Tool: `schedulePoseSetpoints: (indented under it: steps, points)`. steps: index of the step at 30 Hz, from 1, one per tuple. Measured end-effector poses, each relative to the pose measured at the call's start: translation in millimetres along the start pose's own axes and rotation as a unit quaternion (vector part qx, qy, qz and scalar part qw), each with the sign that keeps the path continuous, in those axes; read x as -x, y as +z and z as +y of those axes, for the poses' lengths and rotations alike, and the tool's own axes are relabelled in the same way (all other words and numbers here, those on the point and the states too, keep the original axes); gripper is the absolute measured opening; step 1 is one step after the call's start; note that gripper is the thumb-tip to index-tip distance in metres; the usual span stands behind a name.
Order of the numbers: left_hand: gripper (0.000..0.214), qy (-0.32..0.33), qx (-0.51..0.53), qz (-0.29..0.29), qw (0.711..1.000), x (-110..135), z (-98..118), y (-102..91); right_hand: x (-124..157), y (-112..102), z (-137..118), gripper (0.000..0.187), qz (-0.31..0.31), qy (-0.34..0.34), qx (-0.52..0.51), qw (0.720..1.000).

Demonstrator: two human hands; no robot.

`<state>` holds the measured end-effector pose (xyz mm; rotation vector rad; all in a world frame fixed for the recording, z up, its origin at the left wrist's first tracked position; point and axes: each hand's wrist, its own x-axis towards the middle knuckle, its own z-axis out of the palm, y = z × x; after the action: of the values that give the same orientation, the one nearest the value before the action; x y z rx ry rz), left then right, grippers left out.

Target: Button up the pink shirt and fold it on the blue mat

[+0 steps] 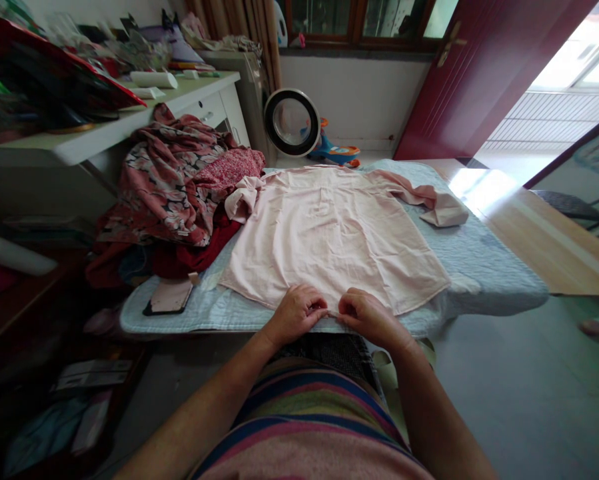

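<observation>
A pale pink shirt (329, 233) lies spread flat on a light blue padded board (484, 267), its sleeves bunched at the far left and far right corners. My left hand (298, 312) and my right hand (365, 313) sit side by side at the shirt's near hem. Both have their fingers curled and pinch the hem's edge between them.
A heap of red and floral clothes (179, 180) lies on the board's left part. A pink phone (168, 297) rests at the near left corner. A cluttered white desk (129, 117) stands at left; a round fan (292, 123) and a toy car (335, 151) sit behind.
</observation>
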<state>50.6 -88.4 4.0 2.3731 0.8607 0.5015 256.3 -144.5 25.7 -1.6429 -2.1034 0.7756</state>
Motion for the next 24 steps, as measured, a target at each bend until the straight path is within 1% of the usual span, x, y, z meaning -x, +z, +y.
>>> schedulePoseSetpoints:
  steps: [4, 9, 16, 20, 24]
  points:
    - [0.007, -0.003, -0.003, 0.0, 1.0, -1.6, 5.1, -0.5, 0.0, 2.2, 2.2, 0.013, 0.007, -0.014, 0.002, 1.0]
    - [0.014, -0.002, -0.001, -0.011, 1.0, -8.3, 12.6, 3.6, 0.7, 2.5, 3.2, 0.013, 0.005, -0.032, -0.007, 0.999]
    - [0.008, -0.001, -0.011, -0.027, 1.0, -13.7, 14.5, 7.4, 2.1, 0.7, 1.8, 0.011, 0.011, -0.026, -0.004, 1.0]
    - [0.012, 0.011, -0.008, -0.03, 0.999, -12.4, 11.9, 8.2, -0.5, 0.9, 4.3, 0.018, 0.011, -0.017, 0.0, 1.0]
    - [0.015, 0.015, -0.015, -0.031, 0.999, -11.2, 9.5, 10.5, -2.5, 0.8, 6.1, 0.026, 0.006, -0.023, -0.004, 1.0]
